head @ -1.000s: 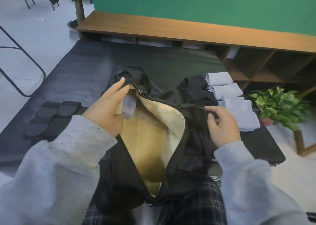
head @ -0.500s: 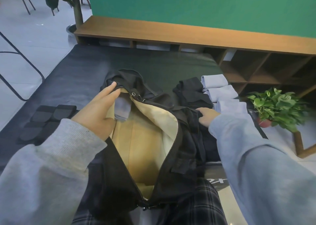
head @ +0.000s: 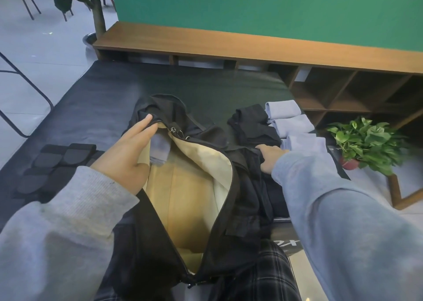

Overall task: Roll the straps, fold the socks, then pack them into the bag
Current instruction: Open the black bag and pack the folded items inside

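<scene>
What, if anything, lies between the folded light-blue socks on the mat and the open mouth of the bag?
A heap of black cloth lies between the folded socks and the bag opening; the right hand rests at its near edge. The left hand holds the opening wide.

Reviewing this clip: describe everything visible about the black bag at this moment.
The black bag lies on the dark table, running from the person's lap away from them. It looks like soft black fabric with a tan lining. Its zipper is undone and the mouth gapes wide. The left hand holds the left edge back, fingers straight. A light blue folded sock sits inside near the far end. The right hand rests on its right side.
</scene>
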A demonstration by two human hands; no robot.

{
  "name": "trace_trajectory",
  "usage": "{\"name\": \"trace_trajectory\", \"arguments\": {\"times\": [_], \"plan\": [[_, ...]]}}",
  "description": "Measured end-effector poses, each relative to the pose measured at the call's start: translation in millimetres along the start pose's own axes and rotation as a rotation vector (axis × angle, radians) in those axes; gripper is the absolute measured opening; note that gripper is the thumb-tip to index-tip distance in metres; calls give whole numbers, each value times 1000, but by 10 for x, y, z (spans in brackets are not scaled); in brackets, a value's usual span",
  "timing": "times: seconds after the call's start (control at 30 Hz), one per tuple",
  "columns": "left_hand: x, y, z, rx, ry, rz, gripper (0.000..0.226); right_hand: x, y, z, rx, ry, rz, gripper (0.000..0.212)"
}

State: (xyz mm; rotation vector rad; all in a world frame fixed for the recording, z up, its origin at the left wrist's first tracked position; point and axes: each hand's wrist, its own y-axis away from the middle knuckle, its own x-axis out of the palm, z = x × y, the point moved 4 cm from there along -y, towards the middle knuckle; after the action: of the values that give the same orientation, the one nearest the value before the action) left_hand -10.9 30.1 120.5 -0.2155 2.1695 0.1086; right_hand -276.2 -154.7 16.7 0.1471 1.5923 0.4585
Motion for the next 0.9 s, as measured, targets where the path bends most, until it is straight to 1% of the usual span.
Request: {"name": "trace_trajectory", "arguments": {"times": [0.1, 0.17, 0.23, 0.33, 0.4, 0.53, 0.7, 0.83, 0.9], "plan": [[-1, -1, 16, -4, 3, -5, 79, -5, 34, -28, -34, 0, -54, 60], [2, -7, 28, -3, 1, -5, 80, 1, 41, -44, -52, -4, -52, 54], [12, -10, 32, 1, -3, -3, 81, -2, 46, -53, -47, 5, -5, 48], [22, -4, 27, -4, -4, 3, 82, -13, 51, -59, -18, 27, 85, 53], [26, -5, 29, -3, -1, 0, 82, -21, 52, -72, -5, 40, 103, 59], [39, -16, 33, -1, 3, -9, 81, -15, 63, -109, -19, 54, 57, 71], [33, -18, 20, -3, 6, -15, 81, -24, 106, -125, -75, 20, -35, 76], [12, -9, 25, -11, 7, -14, 81, -65, 176, -142, -94, -102, -65, 79], [8, -3, 21, -12, 8, -12, 80, -87, 210, -149, -108, -140, -76, 77]]}}
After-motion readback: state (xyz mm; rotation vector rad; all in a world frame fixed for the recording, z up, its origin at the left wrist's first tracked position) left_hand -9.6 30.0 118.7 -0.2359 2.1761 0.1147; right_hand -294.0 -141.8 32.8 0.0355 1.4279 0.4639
